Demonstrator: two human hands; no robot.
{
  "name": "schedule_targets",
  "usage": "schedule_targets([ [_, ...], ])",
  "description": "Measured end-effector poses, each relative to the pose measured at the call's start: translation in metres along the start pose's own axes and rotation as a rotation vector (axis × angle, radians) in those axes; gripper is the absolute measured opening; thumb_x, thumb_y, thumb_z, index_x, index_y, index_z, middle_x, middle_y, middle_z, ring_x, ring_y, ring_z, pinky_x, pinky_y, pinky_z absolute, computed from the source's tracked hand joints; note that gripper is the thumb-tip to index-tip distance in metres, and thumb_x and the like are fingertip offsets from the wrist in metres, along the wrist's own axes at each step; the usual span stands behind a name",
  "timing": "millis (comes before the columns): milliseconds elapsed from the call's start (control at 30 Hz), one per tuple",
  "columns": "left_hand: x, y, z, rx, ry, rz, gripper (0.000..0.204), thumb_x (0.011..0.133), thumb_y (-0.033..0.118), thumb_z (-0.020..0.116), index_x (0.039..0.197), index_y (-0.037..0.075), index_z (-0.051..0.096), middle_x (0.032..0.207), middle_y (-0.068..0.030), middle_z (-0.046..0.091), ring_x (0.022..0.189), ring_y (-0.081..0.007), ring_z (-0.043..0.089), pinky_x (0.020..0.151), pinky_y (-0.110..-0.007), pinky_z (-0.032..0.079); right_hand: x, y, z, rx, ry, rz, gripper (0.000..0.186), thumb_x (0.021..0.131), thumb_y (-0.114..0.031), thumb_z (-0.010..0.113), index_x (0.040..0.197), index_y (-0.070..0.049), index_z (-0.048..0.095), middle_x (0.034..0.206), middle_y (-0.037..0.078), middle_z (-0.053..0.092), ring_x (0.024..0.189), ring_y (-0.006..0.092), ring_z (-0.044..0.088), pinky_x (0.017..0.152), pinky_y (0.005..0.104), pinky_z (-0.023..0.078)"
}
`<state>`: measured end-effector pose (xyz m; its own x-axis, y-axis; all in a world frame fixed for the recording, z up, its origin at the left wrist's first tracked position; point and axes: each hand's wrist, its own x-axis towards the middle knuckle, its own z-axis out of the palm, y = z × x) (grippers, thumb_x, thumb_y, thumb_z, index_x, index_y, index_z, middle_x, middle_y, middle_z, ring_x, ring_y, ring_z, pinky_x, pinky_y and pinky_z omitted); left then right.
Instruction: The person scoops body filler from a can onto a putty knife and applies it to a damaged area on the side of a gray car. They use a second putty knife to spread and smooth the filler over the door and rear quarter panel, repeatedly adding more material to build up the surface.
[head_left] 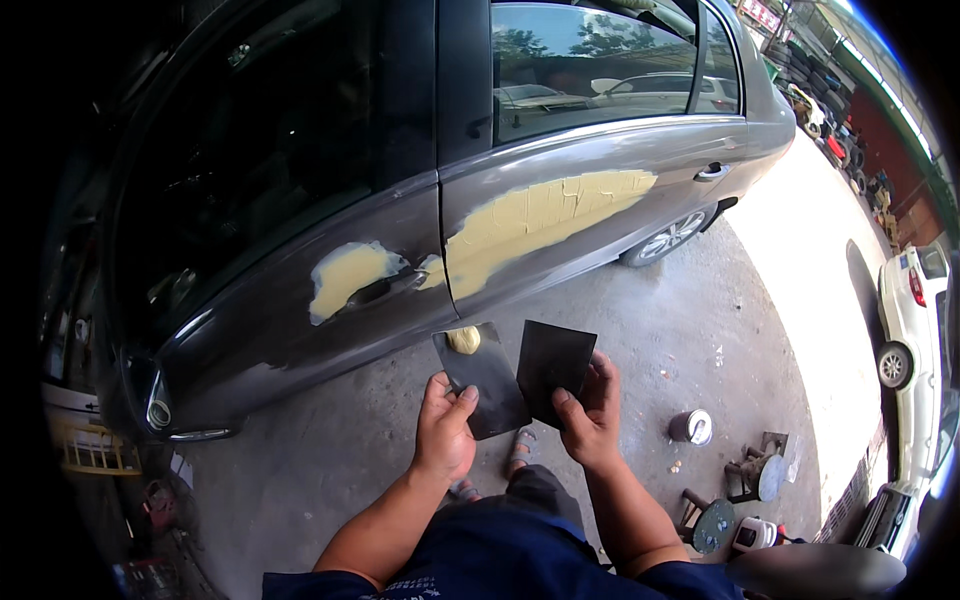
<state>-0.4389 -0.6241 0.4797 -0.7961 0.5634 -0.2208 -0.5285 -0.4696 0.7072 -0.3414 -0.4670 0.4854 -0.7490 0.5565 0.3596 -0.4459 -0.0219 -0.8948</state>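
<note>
The car [420, 215] bars the upper left and top centre. Floor [640, 330] lies open right of centre; a can [692, 427], stools [708, 526] and white bucket [755, 534] obstruct the lower right. Between two black plates [483, 375], room narrows downward.

The floor [640, 320] is grey, dusty concrete, in shade here and sunlit beyond, toward the right. A grey car [700, 140] stands on it, its rear wheel [668, 238] showing. A tin [692, 427] sits upright with pale scraps [675, 466] just beside it. Near these are two small round-topped stools [710, 526] and a white bucket [755, 535]. Far left is dim; a reddish object [160, 503] there perhaps rests on the floor too.
</note>
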Motion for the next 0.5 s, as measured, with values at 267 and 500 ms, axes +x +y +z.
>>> schedule_targets([
  [267, 0.056, -0.013, 0.036, 0.127, 0.028, 0.139, 0.027, 0.098, 0.004, 0.054, 0.123, 0.002, 0.044, 0.114, -0.0099, 0.061, 0.103, -0.0111, 0.055, 0.096, -0.03, 0.042, 0.031, 0.026, -0.069, -0.465, -0.427, -0.027, 0.056, 0.083, 0.012, 0.052, 0.136, -0.003, 0.051, 0.125, 0.017, 0.061, 0.113, 0.0323, 0.06, 0.094, 0.037, 0.048],
  [500, 0.078, -0.029, 0.015, 0.013, 0.062, -0.154, 0.031, 0.097, 0.003, 0.052, 0.127, 0.005, 0.044, 0.115, -0.0107, 0.062, 0.105, -0.0175, 0.058, 0.097, -0.037, 0.046, 0.058, 0.049, -0.094, -0.052, -0.438, 0.617, 0.038, 0.095, -0.016, 0.06, 0.127, 0.003, 0.052, 0.11, 0.009, 0.064, 0.101, 0.0152, 0.059, 0.089, 0.0314, 0.046],
])
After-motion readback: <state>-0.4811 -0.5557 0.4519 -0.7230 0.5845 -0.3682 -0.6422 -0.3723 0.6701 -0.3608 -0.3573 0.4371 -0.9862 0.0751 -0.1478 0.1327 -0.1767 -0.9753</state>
